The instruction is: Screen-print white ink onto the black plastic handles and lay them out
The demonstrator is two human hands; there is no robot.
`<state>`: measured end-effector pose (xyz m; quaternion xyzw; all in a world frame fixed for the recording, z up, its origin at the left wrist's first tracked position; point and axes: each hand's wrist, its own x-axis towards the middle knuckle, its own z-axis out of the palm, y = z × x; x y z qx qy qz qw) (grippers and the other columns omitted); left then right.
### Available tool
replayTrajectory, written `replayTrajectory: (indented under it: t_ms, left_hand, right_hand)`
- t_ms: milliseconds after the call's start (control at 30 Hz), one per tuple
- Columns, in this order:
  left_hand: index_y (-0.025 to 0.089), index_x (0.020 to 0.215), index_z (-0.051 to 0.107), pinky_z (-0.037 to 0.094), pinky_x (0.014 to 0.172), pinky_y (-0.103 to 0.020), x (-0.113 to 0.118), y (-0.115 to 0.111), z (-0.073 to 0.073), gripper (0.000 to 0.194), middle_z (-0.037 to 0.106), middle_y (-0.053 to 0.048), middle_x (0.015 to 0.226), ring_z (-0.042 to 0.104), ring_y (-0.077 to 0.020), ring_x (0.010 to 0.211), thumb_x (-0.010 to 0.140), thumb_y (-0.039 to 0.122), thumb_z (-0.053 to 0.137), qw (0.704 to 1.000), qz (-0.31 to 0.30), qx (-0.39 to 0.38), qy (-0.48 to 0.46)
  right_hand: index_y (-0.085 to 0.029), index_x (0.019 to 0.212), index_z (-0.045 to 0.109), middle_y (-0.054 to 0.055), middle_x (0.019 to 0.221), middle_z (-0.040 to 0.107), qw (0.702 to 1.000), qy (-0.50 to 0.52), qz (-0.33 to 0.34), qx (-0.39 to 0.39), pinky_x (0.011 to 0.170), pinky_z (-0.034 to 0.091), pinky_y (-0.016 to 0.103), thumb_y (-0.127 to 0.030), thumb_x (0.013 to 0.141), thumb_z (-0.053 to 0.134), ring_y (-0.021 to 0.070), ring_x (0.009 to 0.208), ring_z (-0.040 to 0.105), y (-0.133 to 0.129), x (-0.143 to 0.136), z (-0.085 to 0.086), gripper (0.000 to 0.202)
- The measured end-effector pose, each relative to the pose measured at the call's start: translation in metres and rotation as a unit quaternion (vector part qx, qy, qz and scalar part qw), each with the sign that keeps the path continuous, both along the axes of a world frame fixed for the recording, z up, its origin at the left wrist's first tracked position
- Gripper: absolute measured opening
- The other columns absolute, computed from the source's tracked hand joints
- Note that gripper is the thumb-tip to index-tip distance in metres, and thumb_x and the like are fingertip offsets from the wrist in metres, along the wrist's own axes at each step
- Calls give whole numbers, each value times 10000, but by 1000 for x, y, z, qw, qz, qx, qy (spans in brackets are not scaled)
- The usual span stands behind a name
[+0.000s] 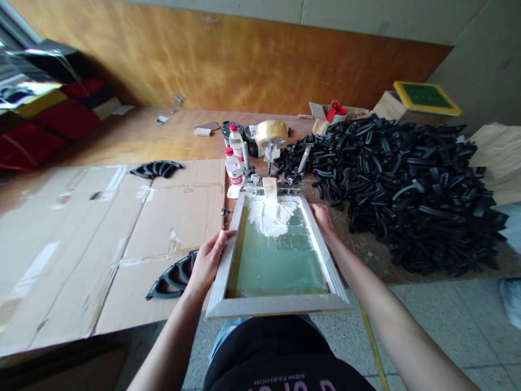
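Observation:
A framed screen (279, 307) with a pale metal border and green mesh extends from a clamp fixture (260, 187) toward my body. White paste (272, 217) coats the mesh near its far end, where a pale wooden-looking block (269, 187) stands. My left hand (209, 258) is at the frame's left side, thumb on the border and the other fingers partly hidden. At the far right side, my right hand (323, 218) touches the frame's outer edge, with its fingertips mostly hidden behind the border.
A large pile of black curved plastic parts (391, 190) covers the right side. Cardboard (175, 212) on the left holds two groups of black parts (157, 169). Red-capped bottles (233, 168) and a tape roll (271, 132) stand behind the frame.

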<state>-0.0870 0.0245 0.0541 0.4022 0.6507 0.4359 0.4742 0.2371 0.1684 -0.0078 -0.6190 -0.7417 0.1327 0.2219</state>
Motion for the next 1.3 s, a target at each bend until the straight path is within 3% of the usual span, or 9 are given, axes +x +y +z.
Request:
replayTrajectory:
  t_ms: [100,200,333,500,733,900,1067,1200,1300]
  left_hand:
    - [201,1377,549,453,591,-255,1,-10,-43,763,697,-22,793,608,-182,674,759,641,630,999,-16,-47,1]
    - [237,1451,459,455,597,-256,1,-10,-76,780,687,-7,766,616,-181,669,777,594,627,997,-13,-65,46]
    - [226,1412,513,472,629,-266,-1,-6,-90,729,708,-27,815,642,-198,719,785,586,605,995,-12,-72,66]
    - [210,1355,573,489,641,-282,-1,-6,-89,702,720,-38,818,656,-217,744,760,578,631,995,-2,-82,51]
    - [199,1337,586,507,688,-293,0,-7,-91,703,731,-48,858,673,-233,809,754,588,641,996,8,-83,26]
    - [181,1313,604,505,679,-294,-1,-7,-84,699,720,-42,804,672,-231,785,744,583,655,997,4,-76,26]
    - [184,1284,624,488,596,-286,2,-6,-75,700,719,-33,746,661,-220,682,699,564,694,995,31,-93,8]
    - [190,1354,557,475,558,-274,1,-6,-63,768,724,-43,775,656,-213,661,705,575,695,996,11,-89,-26]
    - [203,1394,514,456,550,-250,-2,-6,-37,810,718,-33,796,639,-191,663,715,609,687,996,-5,-78,-51]
  right_hand:
    - [-146,1323,552,159,1339,553,995,1,10,103,1055,391,465,-262,928,542,292,1239,489,14,-17,20,412]
    - [-195,1367,496,130,1381,509,977,-53,134,157,1023,396,426,-283,840,687,289,1240,462,20,-68,36,567]
    - [-157,1067,620,116,1005,659,965,-148,202,74,885,419,359,-174,916,530,250,998,540,26,-115,34,177]
    - [-135,940,619,128,942,650,954,-154,253,54,824,402,341,-85,876,477,246,936,530,5,-101,22,163]
    - [-180,801,624,51,810,641,878,-143,455,45,693,373,285,-87,836,549,195,818,546,-29,-71,51,125]
    - [-180,853,649,64,859,654,910,-144,378,85,695,378,301,-117,876,536,213,873,545,-28,-75,41,131]
    - [-178,913,665,65,885,657,890,-140,424,91,710,408,297,-129,894,538,206,889,553,-42,-69,31,137]
    - [-227,1149,651,35,953,658,934,-101,336,69,729,432,268,-235,888,642,181,880,583,-8,-83,49,262]
    - [-294,1358,547,35,985,647,966,-94,228,76,726,445,268,-325,867,685,176,830,599,30,-93,67,511]
